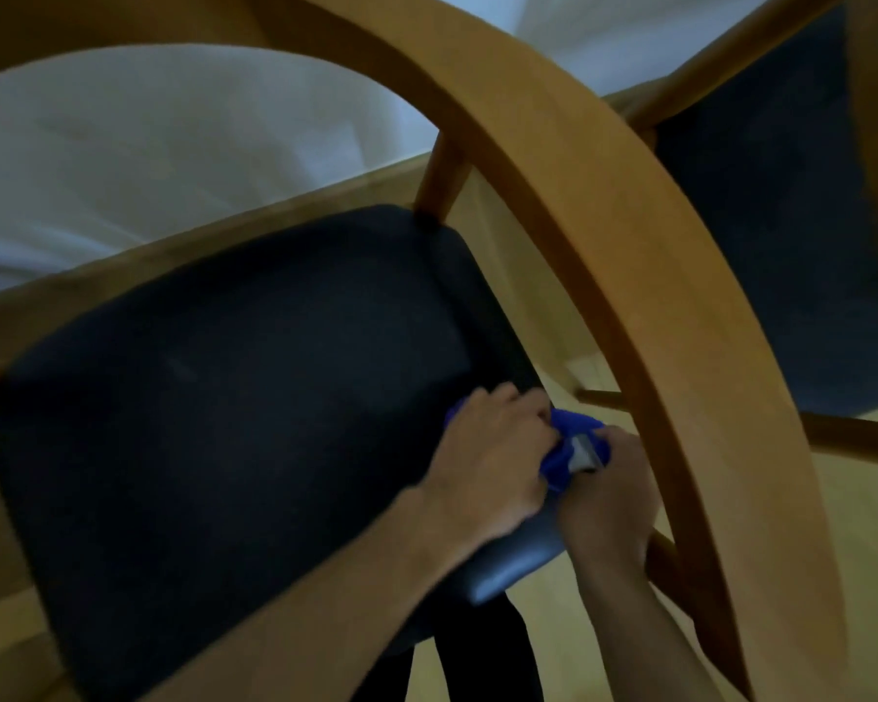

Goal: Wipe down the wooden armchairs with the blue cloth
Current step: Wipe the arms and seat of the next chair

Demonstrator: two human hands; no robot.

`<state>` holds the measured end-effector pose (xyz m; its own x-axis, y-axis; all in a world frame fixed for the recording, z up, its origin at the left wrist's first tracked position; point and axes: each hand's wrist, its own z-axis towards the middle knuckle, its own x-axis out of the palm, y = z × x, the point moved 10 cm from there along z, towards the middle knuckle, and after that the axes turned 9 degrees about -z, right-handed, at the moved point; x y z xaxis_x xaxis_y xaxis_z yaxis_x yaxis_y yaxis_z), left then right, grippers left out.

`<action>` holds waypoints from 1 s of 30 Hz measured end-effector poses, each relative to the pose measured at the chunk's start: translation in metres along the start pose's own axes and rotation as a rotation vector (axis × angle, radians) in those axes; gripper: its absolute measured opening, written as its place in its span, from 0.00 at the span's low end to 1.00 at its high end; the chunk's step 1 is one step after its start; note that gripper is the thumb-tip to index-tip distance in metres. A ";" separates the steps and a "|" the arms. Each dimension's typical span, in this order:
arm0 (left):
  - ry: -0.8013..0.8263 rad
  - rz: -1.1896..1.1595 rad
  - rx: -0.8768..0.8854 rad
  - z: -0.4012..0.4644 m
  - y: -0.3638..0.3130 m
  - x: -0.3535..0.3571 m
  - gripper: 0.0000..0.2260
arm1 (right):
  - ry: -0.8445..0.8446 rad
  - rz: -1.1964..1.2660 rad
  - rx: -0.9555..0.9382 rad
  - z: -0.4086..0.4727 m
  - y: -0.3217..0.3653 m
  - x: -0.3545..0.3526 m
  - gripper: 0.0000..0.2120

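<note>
Pale flooring [873,549] showed under the wooden armchair [604,235]. At the right edge of its dark seat [199,423], my left hand [492,458] and right hand [609,494] both gripped the blue cloth [574,438], bunched between them. It looked soft, light, easily wadded (grip a fold); something grey beside it I couldn't identify.

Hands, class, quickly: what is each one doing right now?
Left hand: fingers curled, gripping the blue cloth at the seat cushion's edge.
Right hand: gripping the same cloth from the other side.
</note>
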<state>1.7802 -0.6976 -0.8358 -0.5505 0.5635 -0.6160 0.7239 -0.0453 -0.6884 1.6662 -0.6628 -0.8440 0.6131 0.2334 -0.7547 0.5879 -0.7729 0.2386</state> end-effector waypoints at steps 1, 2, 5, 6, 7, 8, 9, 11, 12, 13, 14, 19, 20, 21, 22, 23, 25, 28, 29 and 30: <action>0.004 -0.049 0.005 -0.008 0.000 0.006 0.08 | 0.000 0.004 0.010 -0.003 -0.003 -0.002 0.11; -0.005 -0.094 0.016 -0.015 0.002 0.007 0.09 | -0.005 0.009 0.024 -0.005 -0.002 -0.003 0.11; -0.162 -0.096 0.058 -0.016 0.019 -0.035 0.15 | -0.068 0.084 -0.052 -0.007 0.035 -0.003 0.11; -0.251 -0.062 0.055 -0.010 0.029 -0.062 0.17 | -0.074 0.102 -0.167 -0.009 0.065 0.000 0.11; -0.345 -0.054 0.040 -0.002 0.044 -0.092 0.19 | -0.085 0.127 -0.296 -0.008 0.097 0.003 0.10; -0.420 -0.068 0.020 0.007 0.062 -0.122 0.19 | -0.086 0.154 -0.404 -0.006 0.130 0.009 0.10; -0.464 -0.090 -0.008 0.014 0.081 -0.148 0.19 | -0.071 0.159 -0.476 0.000 0.161 0.020 0.10; -0.441 -0.071 -0.100 0.029 0.116 -0.179 0.18 | -0.034 0.070 -0.518 0.012 0.208 0.041 0.13; -0.388 -0.040 -0.128 0.035 0.126 -0.180 0.17 | -0.034 0.043 -0.514 0.018 0.219 0.047 0.11; -0.341 -0.010 -0.131 0.037 0.128 -0.175 0.16 | -0.033 0.026 -0.524 0.020 0.220 0.050 0.07; -0.317 0.026 -0.128 0.035 0.122 -0.167 0.14 | -0.051 0.003 -0.558 0.017 0.217 0.046 0.06; -0.261 0.043 -0.185 -0.013 0.091 -0.101 0.14 | -0.005 -0.348 -0.682 -0.011 0.143 0.036 0.09; -0.227 0.000 -0.184 -0.027 0.085 -0.085 0.14 | 0.033 -0.435 -0.664 -0.012 0.128 0.039 0.10; -0.213 -0.037 -0.171 -0.039 0.080 -0.075 0.15 | 0.076 -0.489 -0.659 -0.014 0.118 0.041 0.12; -0.209 -0.063 -0.158 -0.048 0.077 -0.071 0.16 | 0.117 -0.503 -0.667 -0.019 0.112 0.043 0.16; -0.220 -0.086 -0.147 -0.052 0.079 -0.076 0.16 | 0.147 -0.489 -0.688 -0.025 0.115 0.043 0.19; -0.323 -0.104 -0.142 -0.046 0.094 -0.109 0.16 | 0.143 -0.398 -0.779 -0.037 0.143 0.039 0.24; -0.580 -0.110 -0.173 -0.025 0.135 -0.184 0.18 | -0.026 -0.297 -0.963 -0.050 0.210 0.036 0.24; -0.595 -0.068 -0.188 -0.012 0.149 -0.202 0.20 | -0.091 -0.311 -1.019 -0.052 0.230 0.040 0.23; -0.560 -0.020 -0.194 0.003 0.161 -0.214 0.22 | -0.131 -0.341 -1.067 -0.054 0.247 0.047 0.23</action>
<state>2.0134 -0.8275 -0.8162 -0.6624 0.0389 -0.7482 0.7448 0.1418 -0.6520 1.8689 -0.8104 -0.7877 0.3111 0.2240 -0.9236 0.9029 0.2338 0.3608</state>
